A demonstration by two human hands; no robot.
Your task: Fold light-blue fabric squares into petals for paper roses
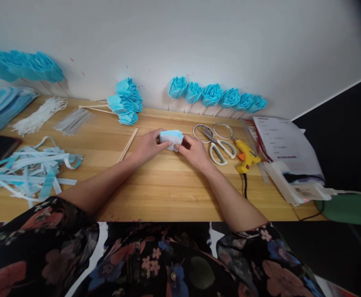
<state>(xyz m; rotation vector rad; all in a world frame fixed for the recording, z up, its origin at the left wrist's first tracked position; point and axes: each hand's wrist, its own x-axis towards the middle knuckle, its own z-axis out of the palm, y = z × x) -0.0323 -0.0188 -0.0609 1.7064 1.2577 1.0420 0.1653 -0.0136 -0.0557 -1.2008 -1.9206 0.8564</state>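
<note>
Between my two hands is a small stack of folded blue and white fabric, held above the middle of the wooden table. My left hand grips its left end, thumb across the front. At the right end, my right hand pinches it, with the thumb on its lower edge. Two thin wooden sticks lie on the table left of my left hand. White-handled scissors and a yellow glue gun rest to the right of my right hand.
Blue fabric flowers on sticks lean along the wall, with another bunch lying left of them. Cut strips, white cords, grey wires and stacked masks cover the left. A power strip and printed paper occupy the right.
</note>
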